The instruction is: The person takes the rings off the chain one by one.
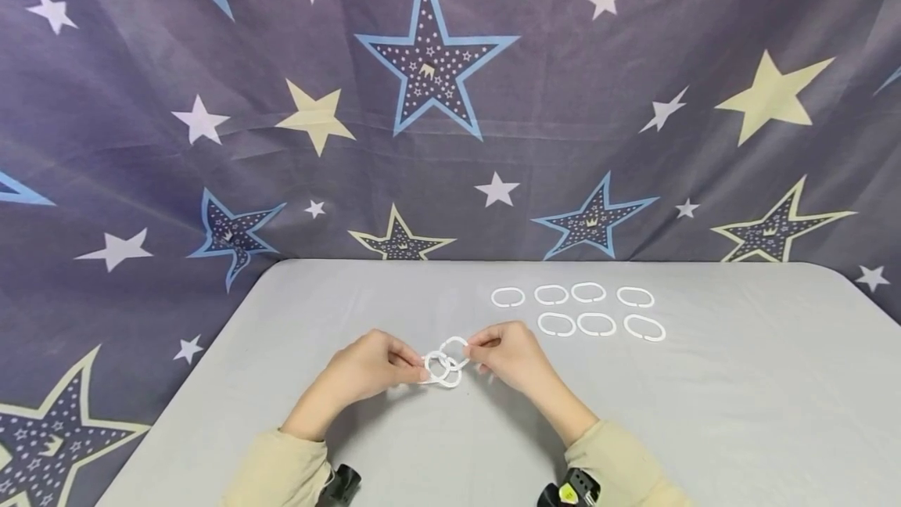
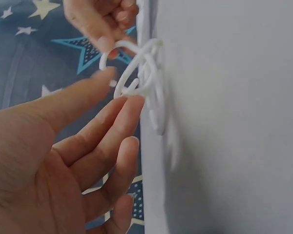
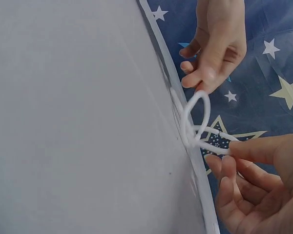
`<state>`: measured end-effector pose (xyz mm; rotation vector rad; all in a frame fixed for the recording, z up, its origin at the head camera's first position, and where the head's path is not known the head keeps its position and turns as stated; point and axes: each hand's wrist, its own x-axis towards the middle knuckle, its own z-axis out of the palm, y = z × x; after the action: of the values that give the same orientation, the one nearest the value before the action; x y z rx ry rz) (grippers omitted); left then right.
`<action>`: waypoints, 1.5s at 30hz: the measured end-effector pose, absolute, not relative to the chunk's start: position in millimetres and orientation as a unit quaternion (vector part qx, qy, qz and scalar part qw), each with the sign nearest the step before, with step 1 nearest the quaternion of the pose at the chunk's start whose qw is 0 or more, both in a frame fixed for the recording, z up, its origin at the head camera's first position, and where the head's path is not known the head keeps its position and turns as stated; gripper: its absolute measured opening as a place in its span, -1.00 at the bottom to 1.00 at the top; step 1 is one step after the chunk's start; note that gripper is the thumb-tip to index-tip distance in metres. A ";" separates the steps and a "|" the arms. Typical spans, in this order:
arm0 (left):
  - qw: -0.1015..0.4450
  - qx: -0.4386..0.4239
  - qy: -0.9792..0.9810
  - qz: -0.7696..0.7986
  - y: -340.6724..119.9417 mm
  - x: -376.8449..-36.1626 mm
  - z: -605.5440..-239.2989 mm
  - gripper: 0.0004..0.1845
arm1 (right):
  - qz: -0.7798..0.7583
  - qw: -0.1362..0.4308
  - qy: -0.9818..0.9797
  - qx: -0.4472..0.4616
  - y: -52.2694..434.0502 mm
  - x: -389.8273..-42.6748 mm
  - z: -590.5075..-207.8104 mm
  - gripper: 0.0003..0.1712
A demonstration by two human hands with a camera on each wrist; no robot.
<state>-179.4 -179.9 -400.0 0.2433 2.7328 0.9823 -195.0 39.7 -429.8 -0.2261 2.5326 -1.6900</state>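
A small chain of linked white plastic rings (image 1: 443, 364) hangs just above the grey table (image 1: 739, 413), between my two hands. My left hand (image 1: 421, 371) pinches the chain's left rings with thumb and fingers. My right hand (image 1: 470, 350) pinches its upper right ring. In the left wrist view my left hand's (image 2: 122, 88) thumb and forefinger close on the rings (image 2: 147, 83), and the right hand (image 2: 100, 22) grips from above. The right wrist view has my right hand (image 3: 223, 155) holding one ring (image 3: 210, 144), while the left hand (image 3: 216, 46) pinches the upright ring (image 3: 195, 105).
Several loose white rings (image 1: 577, 310) lie in two rows on the table, behind and to the right of my hands. A star-printed cloth (image 1: 436, 100) hangs behind the table and drapes down on its left side.
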 end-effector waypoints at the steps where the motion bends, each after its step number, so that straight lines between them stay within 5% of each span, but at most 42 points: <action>1: 0.109 0.082 0.934 0.332 -178.8 -179.2 -400.8 -0.85 | -0.551 0.044 0.830 -0.075 39.2 -195.4 -429.5 -0.94; 23: 0.046 0.082 0.969 0.228 -158.9 -174.0 -410.2 -0.78 | -0.555 0.056 0.825 -0.090 33.7 -197.5 -426.0 -0.93; 45: 0.003 0.060 0.957 0.283 -159.1 -179.1 -404.8 -0.95 | -0.470 -0.039 0.871 -0.140 28.9 -209.5 -422.8 -0.94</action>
<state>-179.1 -159.1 -404.8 0.1873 3.0015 0.8868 -209.5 28.9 -422.8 -0.4518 2.8057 -1.5150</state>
